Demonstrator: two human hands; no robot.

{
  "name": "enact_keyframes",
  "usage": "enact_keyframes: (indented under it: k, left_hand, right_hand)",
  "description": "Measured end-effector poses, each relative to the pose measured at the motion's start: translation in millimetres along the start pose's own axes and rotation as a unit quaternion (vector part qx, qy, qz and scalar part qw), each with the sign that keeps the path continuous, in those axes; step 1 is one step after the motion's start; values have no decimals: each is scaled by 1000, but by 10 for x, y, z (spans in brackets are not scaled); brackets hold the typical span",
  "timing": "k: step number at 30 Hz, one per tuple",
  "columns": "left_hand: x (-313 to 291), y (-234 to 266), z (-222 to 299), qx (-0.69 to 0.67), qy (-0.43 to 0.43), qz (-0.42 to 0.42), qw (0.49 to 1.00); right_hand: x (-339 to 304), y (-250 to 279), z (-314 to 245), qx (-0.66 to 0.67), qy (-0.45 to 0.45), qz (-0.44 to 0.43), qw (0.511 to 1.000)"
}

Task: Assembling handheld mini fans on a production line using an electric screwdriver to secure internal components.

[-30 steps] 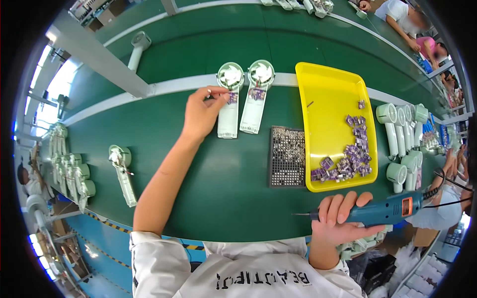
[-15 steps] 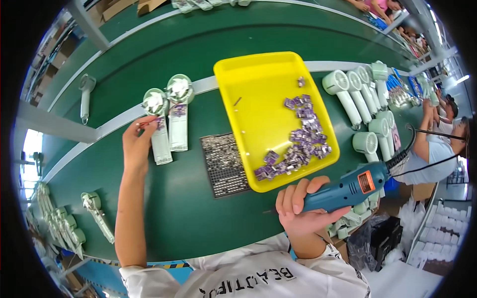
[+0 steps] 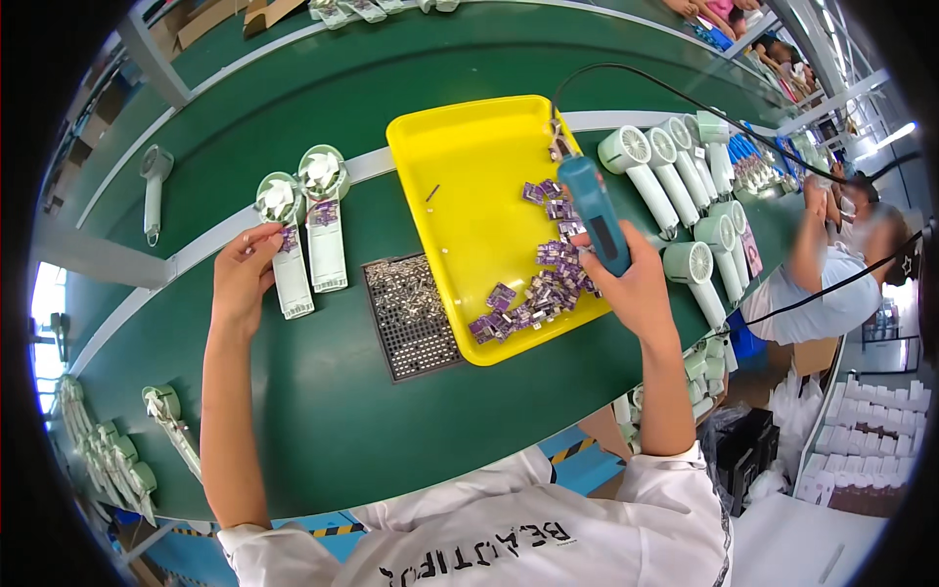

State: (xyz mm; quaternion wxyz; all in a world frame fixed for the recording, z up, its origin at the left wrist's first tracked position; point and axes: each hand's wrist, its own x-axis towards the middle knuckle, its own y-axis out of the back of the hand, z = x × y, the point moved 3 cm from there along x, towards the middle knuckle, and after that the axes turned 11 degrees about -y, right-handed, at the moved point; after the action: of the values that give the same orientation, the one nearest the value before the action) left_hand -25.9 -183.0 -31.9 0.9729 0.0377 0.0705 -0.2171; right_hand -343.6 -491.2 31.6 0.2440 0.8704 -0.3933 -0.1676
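Note:
My left hand [image 3: 243,276] rests with its fingertips on a small purple circuit board in the left one of two open pale-green handheld fan halves [image 3: 284,240], which lie side by side on the green table. My right hand [image 3: 634,279] grips a blue electric screwdriver [image 3: 593,210], held over the right side of a yellow tray [image 3: 460,166]. Its cable runs up and off to the right. Several small purple circuit boards [image 3: 540,279] lie in that tray beneath the screwdriver. A dark screw tray [image 3: 411,315] sits between the fan halves and the yellow tray.
A row of assembled pale-green fans [image 3: 675,186] lies right of the yellow tray. More fan parts [image 3: 117,460] are stacked at the table's lower left, and one fan [image 3: 153,191] lies at far left. Another person [image 3: 831,284] works at the right.
My right hand has lifted the screwdriver from the table's near edge up over the yellow tray. My left hand has stayed on the left fan half. The view has swung left.

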Motion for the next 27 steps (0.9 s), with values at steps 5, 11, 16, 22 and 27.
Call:
enact_keyframes:
  k: [5, 11, 16, 22, 27]
  left_hand:
    - [66, -34, -71, -16, -44, -25, 999]
    - [45, 53, -115, -21, -75, -32, 996]
    - [160, -131, -204, -37, -156, -10, 987]
    - [-113, 97, -128, 115, -178, 24, 977]
    - [-1315, 700, 423, 313, -378, 86, 867]
  right_hand:
    - [139, -100, 60, -113, 67, -23, 991]
    - [190, -250, -6, -216, 133, -30, 967]
    - [135, -154, -48, -238, 113, -28, 964]
    - [-13, -349, -118, -139, 142, -15, 980]
    - [-860, -724, -336, 135, -38, -57, 988]
